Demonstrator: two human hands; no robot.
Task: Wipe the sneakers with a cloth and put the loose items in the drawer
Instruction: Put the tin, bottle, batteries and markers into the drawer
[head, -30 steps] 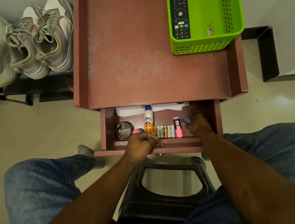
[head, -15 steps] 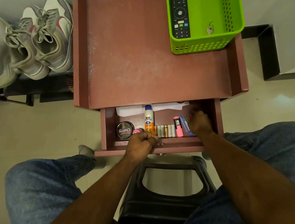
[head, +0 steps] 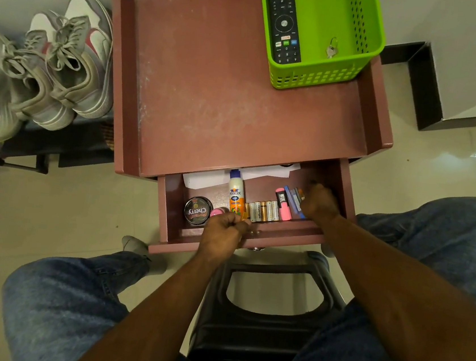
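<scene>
Head view: the left hand point(head: 226, 232) grips the open drawer's front edge point(head: 284, 235). The right hand point(head: 318, 203), fingers curled, grip unclear, rests beside the pens point(head: 295, 200) inside. Closing early could pinch it. The sneakers point(head: 66, 65) sit left.

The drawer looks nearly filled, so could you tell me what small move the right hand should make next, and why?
Probably let go and draw the right hand back out of the drawer. The blue pens already lie beside the pink highlighter and batteries, while the left hand grips the drawer's front edge, seemingly ready to push it shut.
</scene>
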